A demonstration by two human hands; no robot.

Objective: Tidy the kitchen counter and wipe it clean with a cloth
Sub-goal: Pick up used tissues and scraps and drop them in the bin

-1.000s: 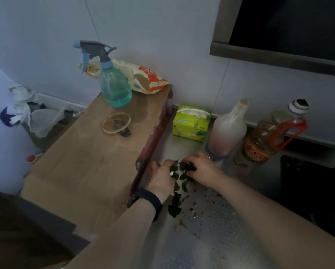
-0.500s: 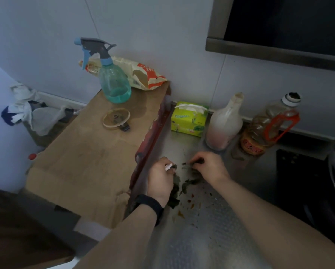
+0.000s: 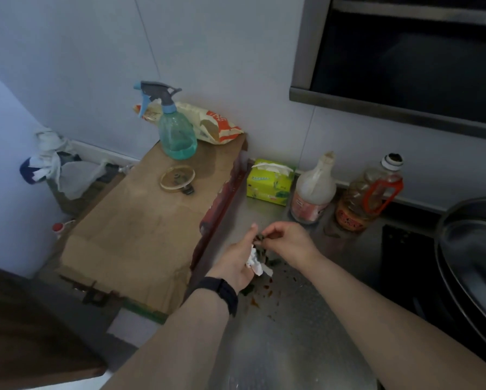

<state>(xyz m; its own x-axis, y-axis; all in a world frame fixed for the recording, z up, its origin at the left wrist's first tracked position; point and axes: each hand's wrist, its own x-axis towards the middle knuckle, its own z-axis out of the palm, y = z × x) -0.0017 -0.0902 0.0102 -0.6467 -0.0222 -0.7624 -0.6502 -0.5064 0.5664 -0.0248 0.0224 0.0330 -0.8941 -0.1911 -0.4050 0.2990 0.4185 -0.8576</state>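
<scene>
White and crumpled, the tissue point(image 3: 255, 262) lies gripped in the palm of the left hand point(image 3: 234, 261), above the steel counter point(image 3: 292, 347) near its left edge. Just beside it, we see the right hand point(image 3: 291, 243) pinching dark green scraps point(image 3: 260, 238) at the left fingertips. Reddish specks point(image 3: 254, 302) dot the counter below the wrists. Along the counter's back edge stand a tissue box point(image 3: 268, 182), a white bottle point(image 3: 312, 192) and an oil bottle point(image 3: 368, 198).
</scene>
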